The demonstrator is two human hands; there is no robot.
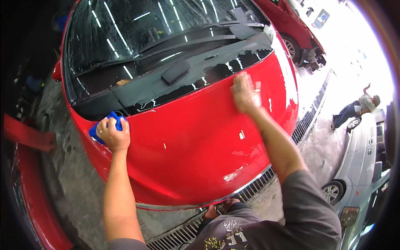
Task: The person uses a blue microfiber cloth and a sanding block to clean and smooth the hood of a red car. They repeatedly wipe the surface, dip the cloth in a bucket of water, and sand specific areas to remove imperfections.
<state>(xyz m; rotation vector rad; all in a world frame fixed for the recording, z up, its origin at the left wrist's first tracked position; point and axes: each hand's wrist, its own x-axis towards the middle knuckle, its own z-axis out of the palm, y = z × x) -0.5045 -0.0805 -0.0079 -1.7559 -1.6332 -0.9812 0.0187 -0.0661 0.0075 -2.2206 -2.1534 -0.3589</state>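
Hands: two, both on the red car bonnet (pixel 196 154).
Left hand (pixel 112 134): fingers clenched over one blue cloth (pixel 109 121), bunched at the bonnet's left edge beside the black cowl (pixel 166 85); no clear long axis.
Right hand (pixel 246 93): blurred, fingers look spread flat near the bonnet's upper right; grip cannot be told.
Wipers (pixel 183 41): two, lying across the windscreen (pixel 137 25).
Cars: one red, one grey car (pixel 360 166) at right.

Blue cloth (pixel 109 125) bunched, pressed on red car hood (pixel 196 141), left edge.
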